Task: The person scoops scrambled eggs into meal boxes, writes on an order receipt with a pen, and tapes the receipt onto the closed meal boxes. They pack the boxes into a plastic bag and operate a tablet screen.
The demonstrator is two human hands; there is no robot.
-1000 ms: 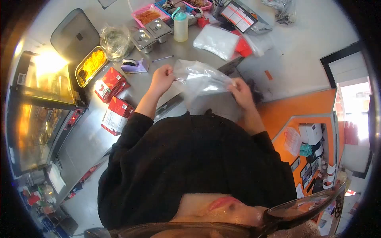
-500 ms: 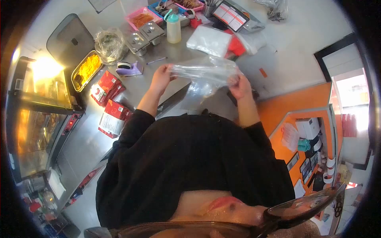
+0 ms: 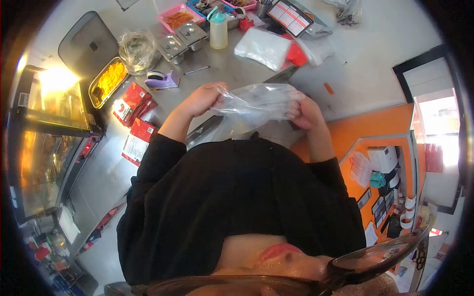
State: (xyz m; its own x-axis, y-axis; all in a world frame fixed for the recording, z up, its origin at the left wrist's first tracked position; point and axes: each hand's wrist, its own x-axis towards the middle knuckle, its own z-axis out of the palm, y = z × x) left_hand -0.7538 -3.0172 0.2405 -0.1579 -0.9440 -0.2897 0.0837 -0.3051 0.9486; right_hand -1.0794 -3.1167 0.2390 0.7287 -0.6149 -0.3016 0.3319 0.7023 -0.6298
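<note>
A clear plastic bag (image 3: 254,106) is stretched between my two hands in front of my black top, above the counter's front edge. My left hand (image 3: 205,98) is closed on its left end, fingers curled into the plastic. At the other end, my right hand (image 3: 304,111) grips the bag, with film over its fingers. The lower part of the bag hangs loose towards my waist. Beyond my hands, a stack of clear bags (image 3: 262,48) lies on the steel counter (image 3: 232,69), near a pen (image 3: 196,70).
On the counter stand a purple tape dispenser (image 3: 162,80), red boxes (image 3: 133,104), a tray of yellow food (image 3: 108,81), lidded steel containers (image 3: 181,40) and a bottle with a teal lid (image 3: 218,32). A lit display cabinet (image 3: 54,143) is at the left, an orange surface (image 3: 340,133) at the right.
The bag was pulled into a narrow band half a second ago and now spreads wider between my hands. My right hand has moved slightly right and down; both hands keep their hold.
</note>
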